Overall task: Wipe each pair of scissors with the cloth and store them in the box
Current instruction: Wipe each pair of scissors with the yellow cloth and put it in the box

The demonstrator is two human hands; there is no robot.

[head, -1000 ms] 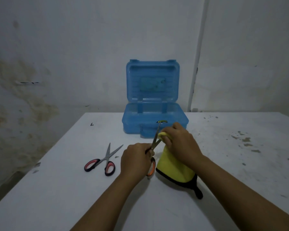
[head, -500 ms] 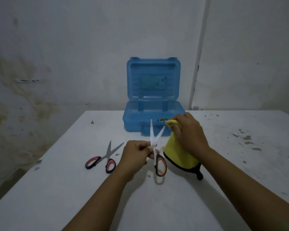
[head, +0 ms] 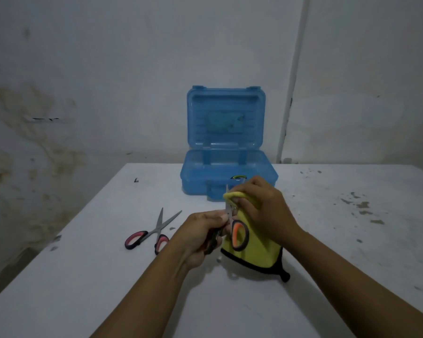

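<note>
My left hand [head: 200, 234] grips a pair of scissors with orange and black handles [head: 238, 235] near the pivot, blades pointing up. My right hand [head: 264, 207] holds a yellow cloth with a black edge [head: 257, 250] folded over one blade near its tip. The cloth hangs down to the table behind the orange handle. A second pair of scissors with pink handles [head: 154, 231] lies open on the table to the left. The open blue plastic box [head: 227, 176] stands behind my hands with its lid upright; a small yellow and black item shows inside it.
The white table [head: 108, 276] has dark stains and flakes on its right side [head: 362, 203]. A stained wall rises close behind the box, and a white pipe [head: 291, 93] runs down it. The table's left edge falls away to a dark floor.
My right hand has brought the cloth back onto the blade after it was held apart to the right. The scissors' handle now hangs in front of the cloth.
</note>
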